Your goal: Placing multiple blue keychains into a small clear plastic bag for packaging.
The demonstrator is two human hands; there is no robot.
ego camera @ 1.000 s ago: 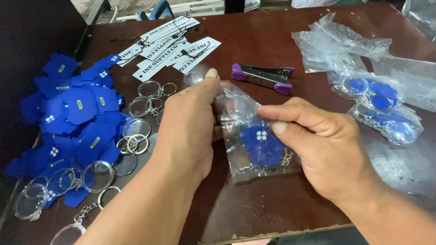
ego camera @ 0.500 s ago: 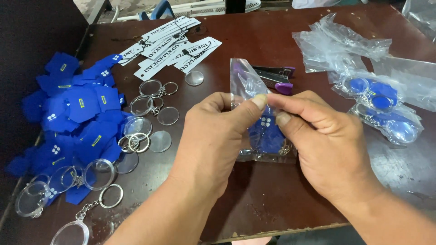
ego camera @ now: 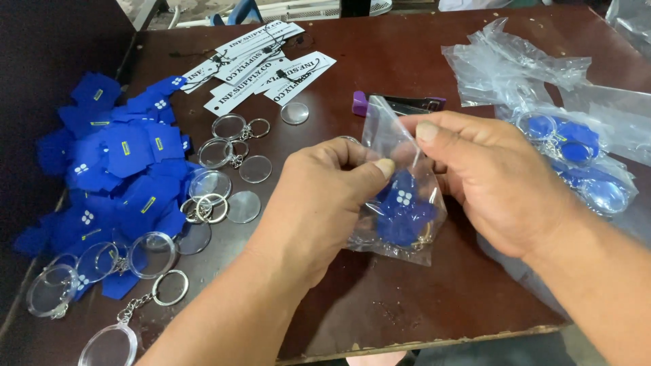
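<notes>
I see my left hand (ego camera: 319, 203) and right hand (ego camera: 495, 179) both pinching a small crinkled clear plastic bag (ego camera: 400, 183) containing a blue keychain insert (ego camera: 403, 210), above the dark wooden tabletop (ego camera: 407, 68).

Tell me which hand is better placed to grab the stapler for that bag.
Probably the right hand: the purple stapler lies just beyond its fingers, while the left hand pinches the clear bag.
</notes>
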